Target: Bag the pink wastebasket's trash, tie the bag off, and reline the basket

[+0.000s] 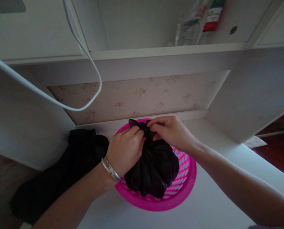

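Observation:
A black plastic bag (153, 168) sits bunched inside a round pink basket (189, 187) with slotted walls. My left hand (126, 148), with a silver bracelet at the wrist, is closed round the gathered top of the bag. On the other side of the gathered neck, my right hand (169, 132) pinches the bag's top between thumb and forefinger. A corner of black plastic sticks up between and behind the hands. The fingertips of the left hand are partly hidden.
Black fabric or plastic (61, 171) lies heaped at the left. A white cable (80, 108) loops across the upper left. Above, a cabinet shelf (156, 52) holds a clear plastic item (189, 30) and a red-and-green bottle (213, 16). White side panels flank the basket.

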Tool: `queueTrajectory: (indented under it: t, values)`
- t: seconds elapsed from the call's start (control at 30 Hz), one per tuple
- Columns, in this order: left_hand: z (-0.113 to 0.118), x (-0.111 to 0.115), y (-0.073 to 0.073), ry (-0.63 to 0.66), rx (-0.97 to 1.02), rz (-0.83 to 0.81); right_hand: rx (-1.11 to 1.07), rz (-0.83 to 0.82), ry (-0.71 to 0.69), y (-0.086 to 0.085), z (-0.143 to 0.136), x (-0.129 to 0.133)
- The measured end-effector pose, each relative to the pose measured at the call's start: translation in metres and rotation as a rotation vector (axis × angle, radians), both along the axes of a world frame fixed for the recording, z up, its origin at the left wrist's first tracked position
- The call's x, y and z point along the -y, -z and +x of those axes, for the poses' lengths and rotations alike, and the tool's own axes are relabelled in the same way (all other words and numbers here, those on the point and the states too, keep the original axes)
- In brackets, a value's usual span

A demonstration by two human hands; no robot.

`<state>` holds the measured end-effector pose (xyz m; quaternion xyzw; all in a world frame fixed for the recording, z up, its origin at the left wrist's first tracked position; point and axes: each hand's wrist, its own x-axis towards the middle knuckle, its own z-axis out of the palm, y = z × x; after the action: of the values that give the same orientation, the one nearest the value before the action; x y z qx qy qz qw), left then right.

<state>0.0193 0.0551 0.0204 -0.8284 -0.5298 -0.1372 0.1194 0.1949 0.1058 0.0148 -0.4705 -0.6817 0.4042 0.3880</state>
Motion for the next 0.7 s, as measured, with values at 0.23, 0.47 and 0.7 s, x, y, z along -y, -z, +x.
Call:
queueTrajectory:
  t: [0.23, 0.47, 0.7]
  values:
    - [-0.005, -0.001, 0.006, -0.031, 0.04, -0.015, 0.063, 0.011, -0.207, 0.0, 0.008, 0.008]
    - [-0.008, -0.013, 0.017, 0.133, 0.453, -0.182, 0.267, 0.265, -0.361, 0.009, 0.019, -0.003]
    - [-0.021, -0.021, 0.018, 0.132, 0.809, -0.345, 0.358, 0.32, -0.324, 0.005, 0.013, -0.003]
